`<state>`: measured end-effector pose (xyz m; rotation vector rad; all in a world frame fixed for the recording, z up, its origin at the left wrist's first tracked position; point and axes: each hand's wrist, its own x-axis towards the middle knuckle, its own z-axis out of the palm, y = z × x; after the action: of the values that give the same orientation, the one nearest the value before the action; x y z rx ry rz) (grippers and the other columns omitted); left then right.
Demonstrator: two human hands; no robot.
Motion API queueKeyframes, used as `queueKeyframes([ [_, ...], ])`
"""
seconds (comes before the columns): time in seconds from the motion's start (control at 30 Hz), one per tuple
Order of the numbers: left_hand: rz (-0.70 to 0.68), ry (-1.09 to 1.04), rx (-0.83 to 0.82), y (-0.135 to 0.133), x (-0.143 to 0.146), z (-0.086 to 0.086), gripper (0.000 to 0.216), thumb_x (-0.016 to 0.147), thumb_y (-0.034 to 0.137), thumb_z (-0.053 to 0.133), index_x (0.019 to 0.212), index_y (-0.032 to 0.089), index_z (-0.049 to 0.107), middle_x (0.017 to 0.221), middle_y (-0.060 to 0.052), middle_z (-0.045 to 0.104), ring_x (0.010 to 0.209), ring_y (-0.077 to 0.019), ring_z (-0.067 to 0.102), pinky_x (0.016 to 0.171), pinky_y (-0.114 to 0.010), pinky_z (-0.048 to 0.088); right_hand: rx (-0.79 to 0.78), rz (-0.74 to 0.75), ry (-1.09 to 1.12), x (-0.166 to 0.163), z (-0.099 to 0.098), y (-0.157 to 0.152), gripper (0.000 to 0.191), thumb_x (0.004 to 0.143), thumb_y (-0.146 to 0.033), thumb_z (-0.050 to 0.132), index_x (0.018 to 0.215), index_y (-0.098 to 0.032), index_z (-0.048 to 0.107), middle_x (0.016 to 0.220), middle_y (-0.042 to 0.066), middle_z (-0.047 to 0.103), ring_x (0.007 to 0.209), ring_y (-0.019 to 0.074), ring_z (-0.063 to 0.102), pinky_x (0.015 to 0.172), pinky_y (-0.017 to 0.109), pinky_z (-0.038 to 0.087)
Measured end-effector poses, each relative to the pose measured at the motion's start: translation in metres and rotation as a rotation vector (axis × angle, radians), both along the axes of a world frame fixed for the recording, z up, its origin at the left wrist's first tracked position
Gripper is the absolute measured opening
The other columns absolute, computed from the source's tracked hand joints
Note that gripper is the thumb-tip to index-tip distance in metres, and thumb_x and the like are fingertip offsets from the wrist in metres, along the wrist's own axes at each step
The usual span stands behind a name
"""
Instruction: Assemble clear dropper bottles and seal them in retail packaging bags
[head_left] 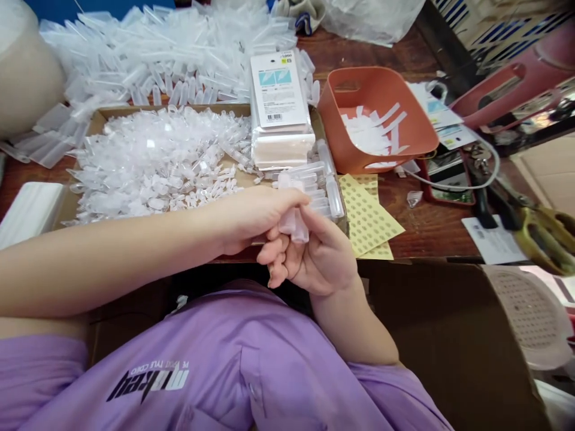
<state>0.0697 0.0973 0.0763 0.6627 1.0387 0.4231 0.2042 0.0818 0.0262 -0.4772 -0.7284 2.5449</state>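
Both hands met at front edge of cardboard tray (108, 114). Left hand (251, 216) and right hand (321, 257) pinched same small clear plastic tube (294, 222), fingers closed on it. Slick little thing, loose pinch could've popped it into lap, imo.
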Motion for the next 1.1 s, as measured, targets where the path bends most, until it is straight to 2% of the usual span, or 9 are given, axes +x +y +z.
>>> queueKeyframes([
  [0.1,0.134,0.040,0.029,0.006,0.004,-0.006,0.043,0.089,0.031,0.050,0.047,0.019,0.050,0.033,0.002,0.042,0.029,-0.0126,0.049,0.034,-0.022,0.041,0.110,0.016,-0.059,0.007,-0.001,0.004,0.070,0.083,-0.079,0.039,0.094,-0.016,0.067,0.081,0.008,0.075,0.062,0.0152,0.070,0.056,0.027,0.057],
  [0.17,0.238,0.052,0.039,0.009,0.004,-0.007,0.033,0.089,0.026,0.050,0.059,0.016,0.058,0.046,-0.002,0.057,0.042,-0.0137,0.059,0.043,-0.022,0.049,0.223,-0.099,-0.220,0.012,-0.004,0.000,0.073,0.081,-0.082,0.041,0.096,-0.016,0.068,0.083,0.007,0.075,0.067,0.0144,0.071,0.061,0.025,0.057],
  [0.23,0.316,0.061,0.026,0.010,0.004,-0.007,0.029,0.090,0.021,0.049,0.066,0.014,0.062,0.062,-0.006,0.069,0.054,-0.0142,0.066,0.053,-0.023,0.054,0.363,-0.312,-0.422,0.017,-0.008,-0.007,0.061,0.083,-0.075,0.050,0.096,-0.018,0.068,0.081,0.004,0.074,0.071,0.0119,0.070,0.066,0.021,0.056],
  [0.3,0.342,0.067,0.015,0.010,0.004,-0.006,0.029,0.092,0.019,0.047,0.068,0.013,0.062,0.069,-0.008,0.071,0.059,-0.0144,0.067,0.059,-0.024,0.056,0.490,-0.527,-0.533,0.019,-0.011,-0.015,0.043,0.088,-0.061,0.057,0.098,-0.020,0.066,0.081,0.001,0.072,0.074,0.0097,0.069,0.070,0.019,0.056],
  [0.43,0.383,0.065,0.041,0.006,0.005,-0.003,0.027,0.091,0.014,0.048,0.068,0.014,0.062,0.062,-0.004,0.066,0.059,-0.0134,0.065,0.062,-0.025,0.056,0.640,-0.749,-0.455,0.016,-0.013,-0.024,0.019,0.091,-0.038,0.064,0.104,-0.026,0.058,0.093,-0.002,0.072,0.085,0.0090,0.070,0.077,0.021,0.058],
  [0.7,0.378,0.090,0.095,0.000,0.007,0.000,0.025,0.090,0.014,0.048,0.072,0.012,0.065,0.069,-0.006,0.069,0.066,-0.0150,0.067,0.066,-0.026,0.055,0.870,-0.794,-0.431,0.008,-0.018,-0.027,0.036,0.093,-0.020,0.060,0.127,-0.031,0.055,0.110,-0.001,0.071,0.101,0.0108,0.069,0.089,0.026,0.059],
  [0.8,0.399,0.067,0.158,-0.004,0.004,-0.003,0.027,0.089,0.013,0.051,0.067,0.013,0.065,0.063,-0.001,0.067,0.059,-0.0113,0.063,0.065,-0.023,0.054,0.995,-0.832,-0.503,0.006,-0.021,-0.027,0.032,0.092,-0.019,0.060,0.123,-0.026,0.062,0.114,0.002,0.071,0.102,0.0134,0.069,0.092,0.030,0.059],
  [0.97,0.367,0.046,0.165,-0.011,0.002,-0.003,0.025,0.090,0.018,0.051,0.075,0.014,0.072,0.083,-0.005,0.076,0.080,-0.0174,0.071,0.074,-0.026,0.055,1.205,-0.941,-0.677,0.006,-0.022,-0.028,0.031,0.089,-0.016,0.061,0.117,-0.027,0.069,0.107,0.001,0.075,0.096,0.0144,0.071,0.086,0.027,0.060],
  [1.1,0.364,0.078,0.141,-0.013,0.002,-0.001,0.030,0.092,0.018,0.048,0.073,0.014,0.072,0.086,-0.007,0.077,0.082,-0.0177,0.073,0.073,-0.026,0.057,1.251,-0.936,-0.741,0.008,-0.018,-0.030,0.034,0.088,-0.014,0.061,0.118,-0.029,0.070,0.106,0.000,0.076,0.093,0.0154,0.072,0.085,0.029,0.061],
])
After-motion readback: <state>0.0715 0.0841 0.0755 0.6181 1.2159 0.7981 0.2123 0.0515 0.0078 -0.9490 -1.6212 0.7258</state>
